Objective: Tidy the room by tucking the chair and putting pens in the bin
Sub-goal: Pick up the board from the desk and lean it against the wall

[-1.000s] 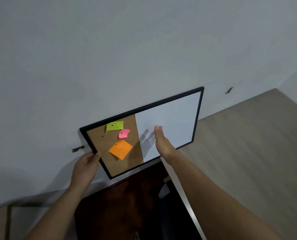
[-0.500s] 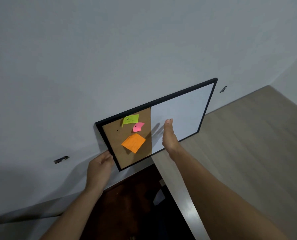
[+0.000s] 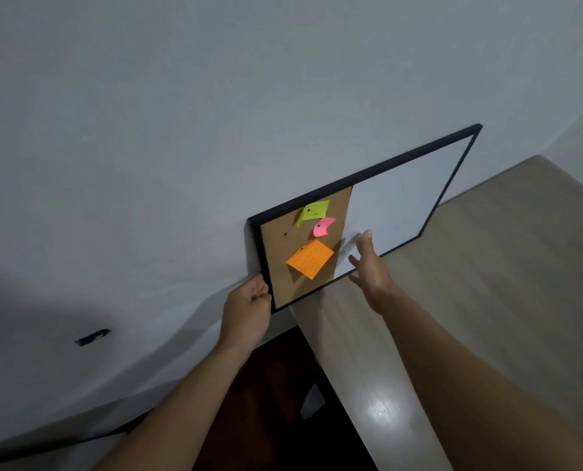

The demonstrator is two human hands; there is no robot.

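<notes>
No chair, pen or bin shows in this view. A black-framed board [image 3: 363, 175], half cork and half whiteboard, leans tilted against the grey wall. Pinned to the cork are a green note [image 3: 314, 210], a pink note [image 3: 323, 227] and an orange note [image 3: 310, 259]. My left hand [image 3: 247, 314] grips the board's lower left corner. My right hand [image 3: 371, 270] is flat with fingers apart at the board's bottom edge, in front of the whiteboard half; whether it touches the board I cannot tell.
A light wooden tabletop [image 3: 494, 277] runs along the right, its back edge against the wall under the board. Dark floor [image 3: 273, 385] lies below between my arms. A small black mark [image 3: 92, 337] sits on the wall at left.
The board has shifted right and up in the view, along the wall over the table. My left hand stays on its corner. My right hand has spread its fingers near the bottom edge.
</notes>
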